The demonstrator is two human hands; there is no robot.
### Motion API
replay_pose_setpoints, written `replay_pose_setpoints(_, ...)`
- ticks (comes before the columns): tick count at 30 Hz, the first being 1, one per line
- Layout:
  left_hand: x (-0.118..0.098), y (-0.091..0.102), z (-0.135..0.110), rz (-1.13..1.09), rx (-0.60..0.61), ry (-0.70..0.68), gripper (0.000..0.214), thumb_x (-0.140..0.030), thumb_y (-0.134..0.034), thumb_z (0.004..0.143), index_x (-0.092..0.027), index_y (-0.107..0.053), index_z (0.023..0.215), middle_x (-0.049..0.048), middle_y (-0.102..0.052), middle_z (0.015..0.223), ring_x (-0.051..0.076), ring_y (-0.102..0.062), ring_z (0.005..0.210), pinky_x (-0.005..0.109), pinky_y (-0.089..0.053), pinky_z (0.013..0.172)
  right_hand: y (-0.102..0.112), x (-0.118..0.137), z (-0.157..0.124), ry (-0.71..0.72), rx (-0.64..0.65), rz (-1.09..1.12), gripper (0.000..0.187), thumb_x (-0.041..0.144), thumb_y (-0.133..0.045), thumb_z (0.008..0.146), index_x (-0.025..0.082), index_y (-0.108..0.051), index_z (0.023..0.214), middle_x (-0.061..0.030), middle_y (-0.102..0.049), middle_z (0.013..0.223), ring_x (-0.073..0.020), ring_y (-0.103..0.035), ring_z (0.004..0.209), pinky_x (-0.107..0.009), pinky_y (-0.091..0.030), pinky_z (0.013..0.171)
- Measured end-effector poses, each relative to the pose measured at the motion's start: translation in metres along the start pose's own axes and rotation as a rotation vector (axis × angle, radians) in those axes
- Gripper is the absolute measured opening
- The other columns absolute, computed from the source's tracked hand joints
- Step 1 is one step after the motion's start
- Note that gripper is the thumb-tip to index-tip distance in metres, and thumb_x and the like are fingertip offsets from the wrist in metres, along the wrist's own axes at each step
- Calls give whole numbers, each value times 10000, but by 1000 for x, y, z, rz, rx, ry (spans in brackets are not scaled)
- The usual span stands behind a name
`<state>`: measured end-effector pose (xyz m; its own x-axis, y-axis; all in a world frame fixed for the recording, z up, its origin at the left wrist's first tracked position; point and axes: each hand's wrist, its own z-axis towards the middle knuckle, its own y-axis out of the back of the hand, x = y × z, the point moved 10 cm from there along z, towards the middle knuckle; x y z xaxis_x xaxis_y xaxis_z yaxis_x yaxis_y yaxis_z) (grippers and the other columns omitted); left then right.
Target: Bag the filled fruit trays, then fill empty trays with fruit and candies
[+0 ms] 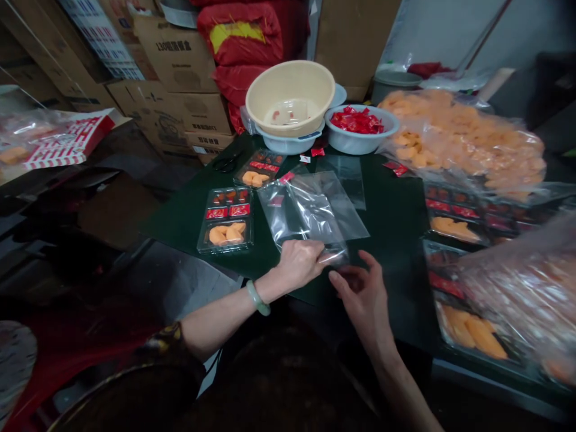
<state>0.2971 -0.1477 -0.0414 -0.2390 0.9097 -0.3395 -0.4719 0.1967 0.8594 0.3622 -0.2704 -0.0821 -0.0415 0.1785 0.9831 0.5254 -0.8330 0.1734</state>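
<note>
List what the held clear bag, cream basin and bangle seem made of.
Clear bag: thin, glossy plastic film; creases glint and the green tabletop shows through.
Cream basin: probably satin plastic, from its even colour and soft sheen.
Bangle: smooth, slightly glossy, pale green; perhaps jade, glass or resin.

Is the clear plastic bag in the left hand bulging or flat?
Flat: the clear plastic bag looks thin and creased, green tabletop showing through.

The bare left hand [300, 264] is curling fist-like, its forearm [220, 321] pointing toward two o'clock; the bare right hand [366, 294] is arching toward eleven, thumb [341, 286] and fingers [372, 263] parted.
</note>
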Motion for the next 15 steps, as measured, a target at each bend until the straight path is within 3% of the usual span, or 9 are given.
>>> replay_pose_setpoints(4,-16,-11,-5,-10,121,-100,428,-330,-295,934,-157,-564,649,37,-581,600,127,-502,497,240,-301,477,-20,-8,4,-11,56,210,479,363,-638,759,205,-428,1160,7,-599,731,-143,-592,638,-270,-501,568)
replay_pose_setpoints(8,-7,-13,-4,-212,260,-31,361,-268,-307,914,-168,-529,648,3,-548,594,111,-479,514,233,-346,527,-23,-1,13,70,82,224,324,323,-605,782,231,-503,1075,32,-579,667,-123,-543,555,-259,-466,543)
replay_pose_setpoints(12,10,-16,-2,-518,459,118,303,-225,-358,866,-170,-491,598,-20,-474,529,101,-433,485,211,-324,477,-17,19,14,286,94,-78,337,262,-593,773,247,-528,1103,32,-563,654,-140,-512,535,-284,-442,581)
replay_pose_setpoints(15,22,-1,2,-480,418,153,275,-219,-407,847,-168,-497,592,-19,-478,542,98,-412,490,210,-306,484,-20,30,13,393,121,-421,349,202,-536,775,228,-539,1122,20,-555,631,-163,-516,540,-299,-407,586)
